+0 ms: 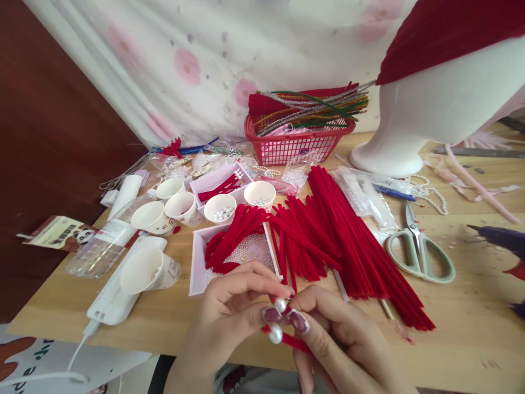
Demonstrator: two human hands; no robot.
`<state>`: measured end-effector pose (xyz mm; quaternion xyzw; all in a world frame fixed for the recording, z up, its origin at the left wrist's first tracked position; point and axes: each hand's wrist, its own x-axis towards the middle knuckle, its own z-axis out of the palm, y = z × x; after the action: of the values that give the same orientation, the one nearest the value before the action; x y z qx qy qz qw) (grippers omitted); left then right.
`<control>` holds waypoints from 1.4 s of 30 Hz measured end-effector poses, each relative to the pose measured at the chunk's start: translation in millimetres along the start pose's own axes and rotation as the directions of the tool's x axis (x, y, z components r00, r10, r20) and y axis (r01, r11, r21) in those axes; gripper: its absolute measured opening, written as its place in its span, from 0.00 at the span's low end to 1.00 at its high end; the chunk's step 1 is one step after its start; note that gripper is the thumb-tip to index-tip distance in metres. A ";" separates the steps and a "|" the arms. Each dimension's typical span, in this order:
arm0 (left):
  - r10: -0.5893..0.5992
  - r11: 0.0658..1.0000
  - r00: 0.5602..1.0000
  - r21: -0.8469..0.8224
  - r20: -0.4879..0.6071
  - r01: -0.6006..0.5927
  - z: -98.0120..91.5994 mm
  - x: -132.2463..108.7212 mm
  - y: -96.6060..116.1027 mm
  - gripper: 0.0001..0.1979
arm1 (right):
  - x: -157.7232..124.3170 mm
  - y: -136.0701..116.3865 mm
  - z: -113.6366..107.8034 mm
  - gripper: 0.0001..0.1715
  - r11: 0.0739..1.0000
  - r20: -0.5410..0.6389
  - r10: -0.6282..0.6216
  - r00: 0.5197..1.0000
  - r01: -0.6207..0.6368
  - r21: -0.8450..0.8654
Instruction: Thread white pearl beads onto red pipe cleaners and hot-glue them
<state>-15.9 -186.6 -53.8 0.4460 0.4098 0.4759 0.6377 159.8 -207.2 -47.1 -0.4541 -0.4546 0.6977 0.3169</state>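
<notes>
Head view, left hand [229, 312], right hand [336, 334], fingers pinching pearl-tipped red stem [283, 334]

Before me, green-handled scissors [419, 250] are lying on the wooden table [471, 334], and a red basket [295, 146] is sitting by the white mannequin head [430, 104].

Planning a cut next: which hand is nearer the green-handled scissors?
Right. The right hand lies nearer the person than the green-handled scissors and slightly to their left; the left hand is farther left, both pinching a pearl-tipped red pipe cleaner.
</notes>
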 end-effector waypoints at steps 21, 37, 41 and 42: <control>0.050 0.032 0.999 0.999 0.010 -0.011 -4.9 114.2 76.3 0.18 | 22.9 12.3 -21.7 0.23 0.958 -0.210 -0.143 0.967 0.189 0.215; -0.346 -0.294 0.936 0.939 0.072 -0.181 0.3 192.3 55.3 0.17 | 17.5 23.4 -36.2 0.21 0.890 -0.201 -0.238 0.950 0.297 0.347; -0.315 -0.264 0.940 0.940 0.129 -0.217 -6.4 190.9 63.2 0.15 | 19.9 26.8 -34.6 0.21 0.881 -0.227 -0.236 0.945 0.307 0.361; -0.304 -0.256 0.942 0.941 0.141 -0.223 -8.0 189.8 65.5 0.15 | 20.4 27.3 -34.0 0.21 0.882 -0.230 -0.233 0.945 0.305 0.359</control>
<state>0.8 9.1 -11.7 0.8317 0.5265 -0.1413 0.1057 182.5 -188.5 -85.3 -0.3753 -0.3349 0.6793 0.5344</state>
